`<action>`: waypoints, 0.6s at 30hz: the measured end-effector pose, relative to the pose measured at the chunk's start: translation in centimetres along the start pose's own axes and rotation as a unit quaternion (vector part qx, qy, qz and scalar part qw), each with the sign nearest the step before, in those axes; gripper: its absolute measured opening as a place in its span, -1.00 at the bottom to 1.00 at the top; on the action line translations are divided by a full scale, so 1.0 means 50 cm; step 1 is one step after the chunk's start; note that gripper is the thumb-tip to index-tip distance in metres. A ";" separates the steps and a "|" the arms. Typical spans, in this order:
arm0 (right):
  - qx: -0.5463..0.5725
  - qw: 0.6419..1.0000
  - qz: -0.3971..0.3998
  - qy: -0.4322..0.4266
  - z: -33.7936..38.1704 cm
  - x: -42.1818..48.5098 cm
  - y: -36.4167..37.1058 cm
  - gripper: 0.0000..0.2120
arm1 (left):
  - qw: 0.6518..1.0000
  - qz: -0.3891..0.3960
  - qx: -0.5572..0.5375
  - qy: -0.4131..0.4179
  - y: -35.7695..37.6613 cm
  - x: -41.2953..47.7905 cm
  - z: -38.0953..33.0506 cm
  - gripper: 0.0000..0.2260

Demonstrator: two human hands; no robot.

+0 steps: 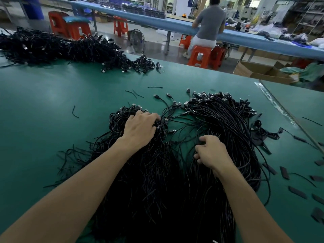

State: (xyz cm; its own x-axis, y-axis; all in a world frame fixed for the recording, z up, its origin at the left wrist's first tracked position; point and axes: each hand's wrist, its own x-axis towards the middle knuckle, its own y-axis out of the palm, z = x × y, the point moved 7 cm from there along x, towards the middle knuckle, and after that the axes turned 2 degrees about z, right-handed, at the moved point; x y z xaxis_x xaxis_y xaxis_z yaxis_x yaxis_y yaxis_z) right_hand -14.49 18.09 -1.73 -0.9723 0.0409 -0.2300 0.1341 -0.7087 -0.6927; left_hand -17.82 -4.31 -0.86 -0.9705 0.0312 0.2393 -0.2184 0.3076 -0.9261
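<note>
Black cables in two masses occupy the near centre of a green worktop (52, 102), both running towards the viewer between the forearms. The left cable heap (121, 118) is looped and tangled at its far end; the right cable heap (224, 120) lies in long parallel strands, with its USB plugs (201, 97) clustered along the far edge. The two heaps touch near the bottom of the view.

The left hand (140, 128) rests palm down on the far end of the left cable heap. Its fingers (150, 116) are bent over the loops with the tips buried among them; whether they close round any strand cannot be told. The right hand (213, 153) lies on the near left flank of the right cable heap, its fingers (203, 138) curled tightly round a few strands.

Short black ties (75, 112) are scattered on the worktop to the left and beyond the heaps, and flat black strips (284, 172) lie to the right. A third, larger cable pile (52, 46) sits at the far left corner, well apart. Beyond the worktop, a person (211, 23) sits on an orange stool (199, 55) at a blue bench (140, 16), near an open cardboard box (254, 71) on the floor.
</note>
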 end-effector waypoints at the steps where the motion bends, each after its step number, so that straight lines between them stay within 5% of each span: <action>1: 0.004 1.000 0.006 0.005 -0.003 0.000 0.006 -0.65 | 1.000 -0.007 -0.004 0.008 -0.003 -0.004 -0.006 -0.73; 6: -0.185 0.983 0.003 0.001 -0.024 0.012 0.033 -0.77 | 0.997 -0.049 -0.061 0.026 -0.024 -0.016 -0.035 -0.81; 9: -0.205 0.978 -0.030 -0.031 -0.020 0.014 0.043 -0.79 | 0.995 -0.039 -0.082 0.034 -0.027 -0.022 -0.050 -0.81; 12: -0.132 0.983 -0.070 -0.104 0.010 0.002 0.034 -0.69 | 0.994 -0.019 -0.094 0.050 -0.021 -0.023 -0.056 -0.76; 15: 0.012 0.985 -0.010 -0.174 0.072 -0.031 0.042 -0.71 | 0.986 0.048 -0.132 0.087 -0.005 -0.031 -0.077 -0.50; 18: 0.044 0.966 0.033 -0.254 0.143 -0.081 0.040 -0.73 | 0.972 0.071 -0.155 0.160 -0.011 -0.029 -0.124 -0.47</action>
State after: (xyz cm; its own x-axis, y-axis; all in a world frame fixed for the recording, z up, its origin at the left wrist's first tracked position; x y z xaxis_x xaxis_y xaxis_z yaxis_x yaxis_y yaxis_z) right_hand -11.63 11.47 2.68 -0.9336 -0.3414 0.1089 0.2041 -0.7563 -0.6215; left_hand -15.67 1.36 1.13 -0.8959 0.3734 0.2408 0.0046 0.5496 -0.8354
